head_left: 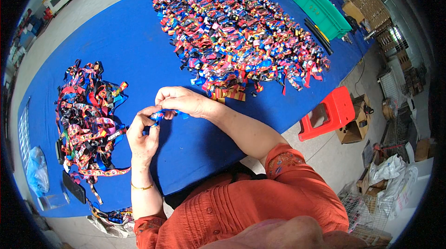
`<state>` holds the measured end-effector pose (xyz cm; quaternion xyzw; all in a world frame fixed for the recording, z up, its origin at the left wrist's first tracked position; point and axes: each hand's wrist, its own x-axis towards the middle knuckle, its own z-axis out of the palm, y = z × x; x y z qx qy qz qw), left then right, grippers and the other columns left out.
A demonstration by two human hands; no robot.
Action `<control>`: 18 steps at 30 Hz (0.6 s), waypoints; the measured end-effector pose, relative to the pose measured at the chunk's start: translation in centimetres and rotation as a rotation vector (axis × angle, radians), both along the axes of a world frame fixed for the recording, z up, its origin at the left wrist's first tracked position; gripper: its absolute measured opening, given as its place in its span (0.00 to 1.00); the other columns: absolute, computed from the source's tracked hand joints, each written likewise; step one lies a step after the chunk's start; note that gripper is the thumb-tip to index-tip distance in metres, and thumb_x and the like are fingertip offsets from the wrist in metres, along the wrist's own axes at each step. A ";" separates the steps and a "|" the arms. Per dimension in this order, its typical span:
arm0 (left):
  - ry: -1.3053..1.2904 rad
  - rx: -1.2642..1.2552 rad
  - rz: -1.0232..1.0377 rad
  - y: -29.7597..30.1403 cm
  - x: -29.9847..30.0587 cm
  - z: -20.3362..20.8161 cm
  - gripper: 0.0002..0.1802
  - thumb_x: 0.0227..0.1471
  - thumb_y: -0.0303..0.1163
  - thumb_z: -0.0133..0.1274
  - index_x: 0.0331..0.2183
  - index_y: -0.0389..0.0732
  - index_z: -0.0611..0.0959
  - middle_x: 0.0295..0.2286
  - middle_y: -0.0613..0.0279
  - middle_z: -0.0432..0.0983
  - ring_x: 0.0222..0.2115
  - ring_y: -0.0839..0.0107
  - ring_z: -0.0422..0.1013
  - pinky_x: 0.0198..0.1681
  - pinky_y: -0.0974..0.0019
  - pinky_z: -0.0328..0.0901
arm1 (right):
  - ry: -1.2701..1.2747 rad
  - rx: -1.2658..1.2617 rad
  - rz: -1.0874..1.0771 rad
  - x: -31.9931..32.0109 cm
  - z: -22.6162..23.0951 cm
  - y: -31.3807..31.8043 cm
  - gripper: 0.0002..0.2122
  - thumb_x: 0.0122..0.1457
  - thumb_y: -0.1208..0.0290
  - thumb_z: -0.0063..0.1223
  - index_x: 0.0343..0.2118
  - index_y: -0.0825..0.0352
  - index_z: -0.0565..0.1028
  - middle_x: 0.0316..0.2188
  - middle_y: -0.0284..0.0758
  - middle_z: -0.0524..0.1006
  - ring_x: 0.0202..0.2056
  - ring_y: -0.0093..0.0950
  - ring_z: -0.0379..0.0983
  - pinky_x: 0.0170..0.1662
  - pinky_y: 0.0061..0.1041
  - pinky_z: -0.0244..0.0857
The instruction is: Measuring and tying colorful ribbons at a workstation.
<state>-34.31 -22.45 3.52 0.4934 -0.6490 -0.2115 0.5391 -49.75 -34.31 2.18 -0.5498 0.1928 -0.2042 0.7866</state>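
Over the blue-covered table [186, 170], my left hand [142, 138] pinches a short blue printed fabric strap [158, 117] between thumb and fingers. My right hand [183, 101] meets it from the right, its fingers closed on the same strap; a loose blue end shows beneath that hand. The fingers hide part of the strap. To the left of my hands lies a tangled heap of long printed straps [90, 133] in red, black and blue. Beyond my right hand spreads a much larger pile of short, looped colourful straps [232, 30], reaching the far edge.
A green plastic crate [320, 12] and dark rods [319, 37] lie at the far right. Beside the table stands a red stool [327, 115] near a cardboard box [355, 123]. At the left edge are a black phone-like slab [74, 186] and a blue plastic bag [38, 171].
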 end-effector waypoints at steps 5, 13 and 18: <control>-0.215 -0.230 0.110 -0.4 -0.5 0.5 0.11 0.41 0.14 0.55 0.24 0.36 0.70 0.41 0.46 0.77 0.42 0.55 0.75 0.43 0.62 0.70 | 0.007 0.045 -0.056 0.3 0.5 0.5 0.07 0.61 0.68 0.47 0.35 0.66 0.72 0.23 0.30 0.72 0.19 0.19 0.69 0.20 0.18 0.62; -0.397 -0.374 0.118 -0.6 -1.1 0.5 0.11 0.38 0.13 0.55 0.24 0.36 0.70 0.39 0.47 0.78 0.33 0.57 0.78 0.32 0.66 0.72 | -0.038 0.217 -0.065 -0.4 0.6 0.5 0.06 0.62 0.68 0.47 0.33 0.65 0.71 0.17 0.23 0.62 0.12 0.11 0.52 0.14 0.14 0.44; -0.406 -0.348 0.080 -0.4 -1.3 0.1 0.11 0.40 0.12 0.54 0.23 0.36 0.70 0.36 0.51 0.79 0.28 0.60 0.77 0.28 0.67 0.71 | 0.052 0.079 -0.300 0.6 0.4 0.9 0.04 0.61 0.71 0.48 0.33 0.65 0.71 0.18 0.23 0.65 0.14 0.10 0.55 0.14 0.13 0.45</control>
